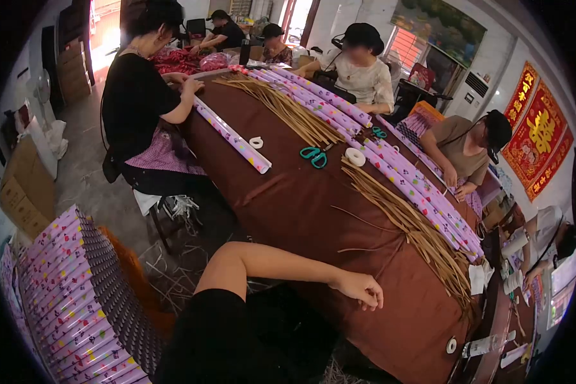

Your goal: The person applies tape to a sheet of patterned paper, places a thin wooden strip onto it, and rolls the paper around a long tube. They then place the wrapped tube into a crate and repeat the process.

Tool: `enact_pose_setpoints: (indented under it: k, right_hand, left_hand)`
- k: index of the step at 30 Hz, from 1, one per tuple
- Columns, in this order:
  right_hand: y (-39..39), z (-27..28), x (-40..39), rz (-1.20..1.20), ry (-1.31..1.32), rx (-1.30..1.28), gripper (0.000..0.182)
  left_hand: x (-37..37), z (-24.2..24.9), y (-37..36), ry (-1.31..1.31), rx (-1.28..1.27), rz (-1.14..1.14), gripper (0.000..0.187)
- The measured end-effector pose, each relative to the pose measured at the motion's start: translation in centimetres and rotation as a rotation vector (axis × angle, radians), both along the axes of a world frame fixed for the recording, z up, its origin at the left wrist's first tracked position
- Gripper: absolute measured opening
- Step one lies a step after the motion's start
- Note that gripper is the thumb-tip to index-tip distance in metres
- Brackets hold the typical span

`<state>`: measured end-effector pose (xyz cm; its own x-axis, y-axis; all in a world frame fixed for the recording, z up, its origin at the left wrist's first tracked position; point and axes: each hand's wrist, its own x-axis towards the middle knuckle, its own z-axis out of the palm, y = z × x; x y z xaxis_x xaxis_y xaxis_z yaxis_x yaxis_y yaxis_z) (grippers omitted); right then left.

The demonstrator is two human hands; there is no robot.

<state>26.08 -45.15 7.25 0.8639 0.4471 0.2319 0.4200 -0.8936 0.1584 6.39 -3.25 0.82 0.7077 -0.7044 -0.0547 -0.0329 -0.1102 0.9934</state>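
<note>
My left hand (360,290) hovers over or rests on the brown tablecloth (313,211); contact is hard to judge. Its fingers are loosely bent and slightly apart, and nothing shows in them. My right hand is out of view. To the right of my left hand lies a long bundle of flat brown strips (422,246), with a few loose strips nearer the hand. Beyond it, purple patterned tubes (422,192) lie in a row. A white tape roll (451,345) sits near the table's right edge, and folded white paper (479,279) lies by the strips.
Teal scissors (314,157) and white tape rolls (355,157) lie farther up the table. A person in black (134,96) handles a purple tube at left; other people sit across. Stacked purple tubes (64,288) stand at lower left. A clear bottle (486,345) lies at right.
</note>
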Motion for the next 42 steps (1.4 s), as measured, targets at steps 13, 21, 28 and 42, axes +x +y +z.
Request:
enact_pose_setpoints:
  k: [13,21,28,42]
  right_hand:
    - [4.8,-2.4,-10.2,0.224,0.073,0.123,0.046]
    - [8.3,-4.0,-14.7,0.390,0.121,0.198,0.044]
    - [12.9,-6.7,-19.6,0.563,0.215,0.286,0.042]
    - [32.5,-7.8,-25.3,1.518,0.626,-0.162,0.046]
  left_hand:
    - [-1.5,-0.7,0.9,0.017,-0.051,-0.006,0.031]
    - [-1.7,-0.5,1.4,0.055,-0.067,0.027,0.031]
    - [-1.7,-0.1,-0.4,-0.107,-0.004,-0.060,0.033]
    - [-13.9,-2.4,10.0,-0.102,0.243,0.541,0.032]
